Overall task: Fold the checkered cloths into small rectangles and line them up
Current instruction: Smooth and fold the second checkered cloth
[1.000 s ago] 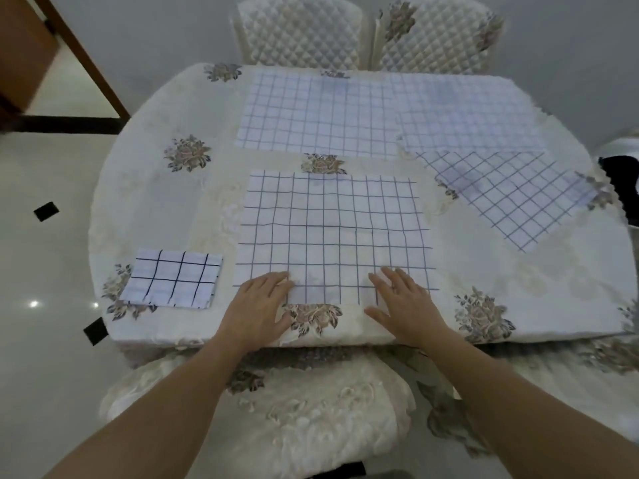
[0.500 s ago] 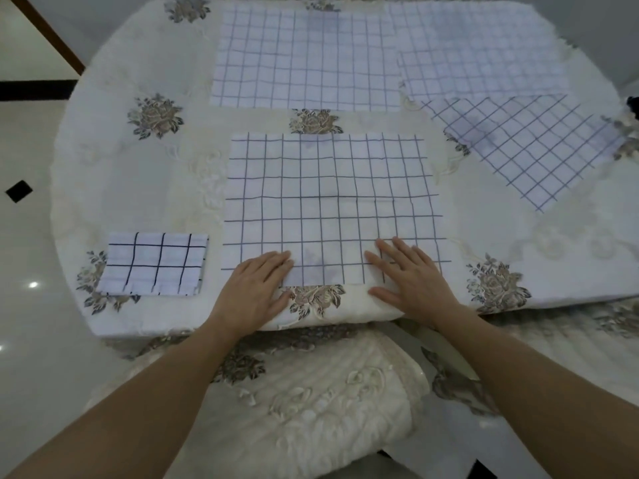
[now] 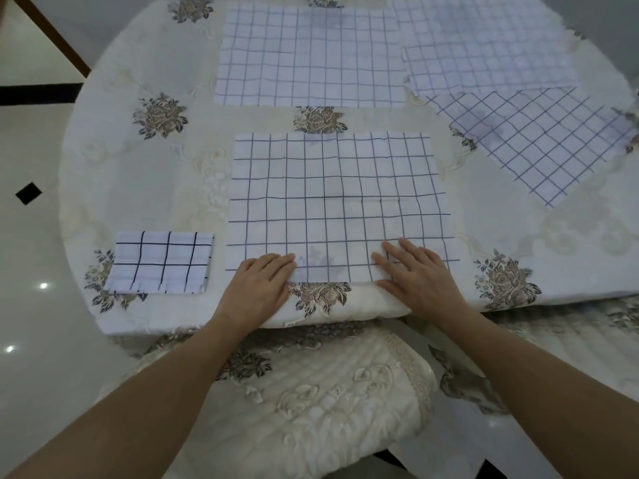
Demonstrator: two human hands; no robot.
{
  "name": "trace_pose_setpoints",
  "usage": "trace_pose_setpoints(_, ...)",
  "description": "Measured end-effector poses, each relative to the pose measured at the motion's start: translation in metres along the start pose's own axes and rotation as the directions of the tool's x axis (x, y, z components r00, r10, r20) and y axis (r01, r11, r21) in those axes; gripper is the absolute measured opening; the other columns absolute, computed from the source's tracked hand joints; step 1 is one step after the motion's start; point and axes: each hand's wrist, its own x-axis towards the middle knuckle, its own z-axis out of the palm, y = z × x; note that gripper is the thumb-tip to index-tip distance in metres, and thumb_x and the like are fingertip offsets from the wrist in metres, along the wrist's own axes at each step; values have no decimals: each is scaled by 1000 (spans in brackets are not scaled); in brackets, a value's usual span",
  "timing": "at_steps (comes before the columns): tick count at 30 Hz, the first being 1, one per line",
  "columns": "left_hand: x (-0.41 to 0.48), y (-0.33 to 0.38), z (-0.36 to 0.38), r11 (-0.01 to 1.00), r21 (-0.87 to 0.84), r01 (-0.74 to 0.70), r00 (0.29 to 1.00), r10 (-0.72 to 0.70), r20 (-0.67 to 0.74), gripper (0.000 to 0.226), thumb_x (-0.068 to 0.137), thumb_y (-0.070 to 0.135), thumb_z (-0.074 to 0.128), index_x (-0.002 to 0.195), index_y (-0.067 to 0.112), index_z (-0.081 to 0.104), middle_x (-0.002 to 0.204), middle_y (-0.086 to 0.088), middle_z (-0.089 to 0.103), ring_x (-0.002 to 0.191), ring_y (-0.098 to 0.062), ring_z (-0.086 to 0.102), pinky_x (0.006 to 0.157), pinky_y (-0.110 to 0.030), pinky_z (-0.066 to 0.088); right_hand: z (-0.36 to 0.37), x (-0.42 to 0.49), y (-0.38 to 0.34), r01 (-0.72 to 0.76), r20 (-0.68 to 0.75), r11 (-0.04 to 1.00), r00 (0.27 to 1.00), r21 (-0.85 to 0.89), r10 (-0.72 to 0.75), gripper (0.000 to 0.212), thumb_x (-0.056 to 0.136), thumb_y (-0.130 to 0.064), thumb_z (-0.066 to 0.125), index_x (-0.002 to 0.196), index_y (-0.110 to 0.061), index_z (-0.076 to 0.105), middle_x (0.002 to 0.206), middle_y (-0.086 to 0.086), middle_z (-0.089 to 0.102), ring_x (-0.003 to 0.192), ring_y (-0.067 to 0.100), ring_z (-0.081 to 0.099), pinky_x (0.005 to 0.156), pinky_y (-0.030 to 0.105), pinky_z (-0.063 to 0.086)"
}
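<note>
A white cloth with a dark grid (image 3: 337, 205) lies flat and unfolded in front of me on the table. My left hand (image 3: 257, 283) rests palm down on its near left corner. My right hand (image 3: 416, 274) lies flat on its near edge further right, fingers slightly spread. Neither hand grips the cloth. A small folded checkered rectangle (image 3: 160, 262) sits at the near left. Three more unfolded checkered cloths lie beyond: one at the back middle (image 3: 309, 55), one at the back right (image 3: 484, 43), and a rotated one on the right (image 3: 539, 140).
The round table (image 3: 145, 174) wears a cream floral tablecloth. A padded cream chair seat (image 3: 311, 399) stands under the near edge between my arms. Glossy tiled floor (image 3: 31, 236) lies to the left.
The view has tilted down and closer to the table. Both hands stay flat on the near edge of the front cloth, barely shifting.
</note>
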Motion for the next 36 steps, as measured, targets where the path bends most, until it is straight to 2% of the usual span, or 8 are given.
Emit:
trace_pose_setpoints(5,4,-10,-5,996,-66,-60,998,59,-10,42,93,27,45,126,11,65,135,-2,62,114,-24,60,85,-41,49,-8,1,12,70,-99,995,993,64,-64,44,93,-27,46,131,-13,65,135,6,64,126,32,59,95,47,53)
trace_pose_setpoints(13,-5,-12,-7,987,-158,-21,999,16,-35,36,101,30,44,125,17,68,132,-1,65,123,-27,57,105,-47,43,-13,-11,31,36,30,976,999,216,-44,39,102,-35,42,127,-21,68,138,1,61,133,28,53,99,49,51)
trace_pose_setpoints(19,-18,8,-46,917,-387,93,992,-52,115,62,105,53,20,127,20,67,132,3,65,117,-19,62,98,-38,53,-57,-26,30,-41,222,952,975,304,-29,47,105,-48,33,126,-27,69,130,-5,66,127,23,57,104,37,45)
trace_pose_setpoints(22,-26,23,-66,887,-427,177,980,-119,160,60,102,57,22,128,26,66,130,9,66,115,-13,63,96,-32,53,-70,-38,32,-122,368,934,930,337,-12,35,104,-42,42,129,-31,64,129,-11,63,125,13,55,98,29,43)
trace_pose_setpoints(26,-37,35,-81,831,-506,230,964,-125,234,56,100,61,25,126,32,66,125,19,66,112,0,60,94,-20,49,-81,-54,35,-155,388,912,922,380,-5,34,104,-45,42,127,-34,64,120,-19,66,107,2,61,87,19,45)
trace_pose_setpoints(31,-51,44,-101,796,-536,283,945,-137,296,70,94,74,21,126,31,66,117,25,65,105,7,59,88,-8,44,-92,-65,46,-168,425,894,905,415,-27,19,102,-41,47,101,-36,65,85,-19,70,76,-4,61,76,29,54)
trace_pose_setpoints(34,-60,40,-110,787,-540,298,944,-159,290,62,96,70,26,112,29,70,96,30,65,89,10,60,76,-12,47,-94,-62,53,-173,398,891,917,420,-10,17,102,-42,48,104,-39,65,86,-22,69,74,-7,61,74,25,54)
trace_pose_setpoints(36,-60,31,-115,766,-544,342,932,-202,300,52,97,67,29,91,30,65,78,21,62,75,1,59,66,-20,45,-97,-53,53,-186,402,889,916,417,3,18,102,-42,48,107,-40,65,86,-23,69,73,-8,62,72,19,52)
